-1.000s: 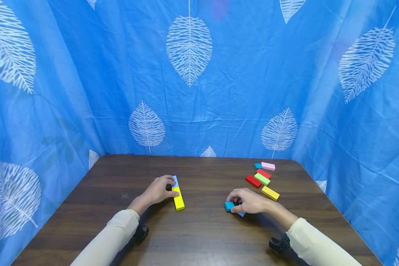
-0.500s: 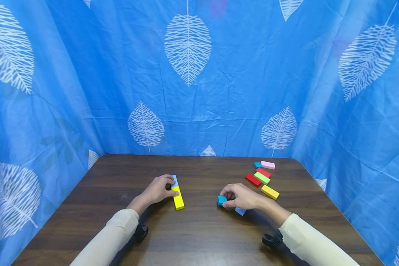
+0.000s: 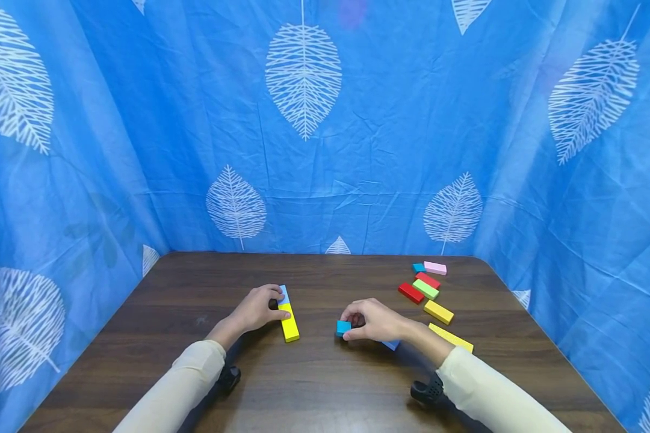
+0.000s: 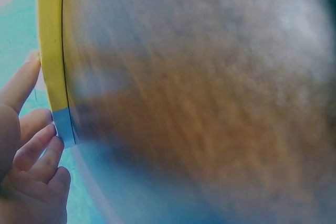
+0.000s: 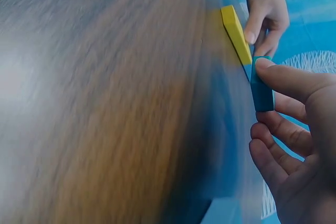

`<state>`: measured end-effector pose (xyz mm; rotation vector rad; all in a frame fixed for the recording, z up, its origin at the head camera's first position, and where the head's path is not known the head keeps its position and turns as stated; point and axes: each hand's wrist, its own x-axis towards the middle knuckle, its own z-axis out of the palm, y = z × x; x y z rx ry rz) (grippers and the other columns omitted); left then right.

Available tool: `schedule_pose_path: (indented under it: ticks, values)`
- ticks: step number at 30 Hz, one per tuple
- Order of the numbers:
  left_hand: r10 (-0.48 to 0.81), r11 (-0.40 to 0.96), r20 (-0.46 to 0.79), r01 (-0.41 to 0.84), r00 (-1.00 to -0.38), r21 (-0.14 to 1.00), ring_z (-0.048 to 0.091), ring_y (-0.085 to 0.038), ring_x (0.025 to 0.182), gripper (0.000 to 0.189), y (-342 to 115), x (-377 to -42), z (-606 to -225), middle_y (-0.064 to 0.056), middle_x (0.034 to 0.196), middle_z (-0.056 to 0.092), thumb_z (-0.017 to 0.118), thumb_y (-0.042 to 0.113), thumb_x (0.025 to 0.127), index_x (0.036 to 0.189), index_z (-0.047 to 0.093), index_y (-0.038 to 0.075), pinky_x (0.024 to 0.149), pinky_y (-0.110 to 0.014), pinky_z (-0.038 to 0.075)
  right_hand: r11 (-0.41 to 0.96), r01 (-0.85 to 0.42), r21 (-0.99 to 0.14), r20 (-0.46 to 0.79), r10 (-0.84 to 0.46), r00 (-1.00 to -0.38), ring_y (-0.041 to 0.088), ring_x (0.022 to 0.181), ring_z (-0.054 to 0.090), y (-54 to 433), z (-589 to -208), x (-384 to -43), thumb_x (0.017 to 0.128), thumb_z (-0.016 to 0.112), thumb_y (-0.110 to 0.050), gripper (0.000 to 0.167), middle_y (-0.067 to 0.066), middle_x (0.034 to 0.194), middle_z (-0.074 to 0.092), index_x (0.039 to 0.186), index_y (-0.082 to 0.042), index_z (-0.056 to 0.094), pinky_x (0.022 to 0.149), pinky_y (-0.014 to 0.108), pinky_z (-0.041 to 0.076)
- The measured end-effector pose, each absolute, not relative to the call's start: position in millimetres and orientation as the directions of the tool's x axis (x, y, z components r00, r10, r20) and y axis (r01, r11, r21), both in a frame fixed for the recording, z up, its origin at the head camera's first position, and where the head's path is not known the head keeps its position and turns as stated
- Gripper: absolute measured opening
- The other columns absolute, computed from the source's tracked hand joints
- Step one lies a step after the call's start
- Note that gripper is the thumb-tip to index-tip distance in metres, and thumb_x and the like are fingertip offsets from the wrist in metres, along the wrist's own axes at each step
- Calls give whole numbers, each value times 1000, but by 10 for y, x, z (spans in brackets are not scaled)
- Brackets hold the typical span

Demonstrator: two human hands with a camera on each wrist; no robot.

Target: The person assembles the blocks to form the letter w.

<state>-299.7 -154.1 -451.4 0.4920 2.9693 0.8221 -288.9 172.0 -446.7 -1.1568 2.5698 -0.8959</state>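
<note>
In the head view, my left hand (image 3: 257, 308) rests on a yellow block (image 3: 290, 329) with the thumb. Its fingertips touch a light-blue block (image 3: 283, 294) that joins the yellow one end to end. The left wrist view shows the thumb on the yellow block (image 4: 51, 51) and fingers by the light-blue block (image 4: 64, 127). To the right, my right hand (image 3: 376, 320) pinches a teal block (image 3: 343, 328) between thumb and fingers. Thumb contact with the teal block (image 5: 262, 92) is plain in the right wrist view. Behind that hand, a partly hidden blue block (image 3: 392, 345) lies on the table.
On the right of the wooden table (image 3: 325, 385) lie a red block (image 3: 411, 293), a second red one, a green block (image 3: 425, 290), a pink block (image 3: 436, 268), another teal block (image 3: 418, 267) and a yellow block (image 3: 439, 312). A longer yellow block (image 3: 451, 337) lies beside the right forearm.
My right hand has moved left with the teal block, towards the left hand. The blue block and the long yellow block have come into view behind it. The left hand has stayed put.
</note>
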Motion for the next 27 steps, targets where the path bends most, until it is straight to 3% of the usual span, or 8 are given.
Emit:
schedule_pose_path:
  ticks: [27]
  values:
    - [320,810,74,313,-944,495,54,-38,130,55,-1542,-2987,-4502,-18,143,57,86,28,87,127,70,-6,108,-51,46,428,-646,-632,53,-808,-587,4,87,60,1071,-4541,-2846,93,81,-25,22,-12,97,64,109,-14,73,81,21,54]
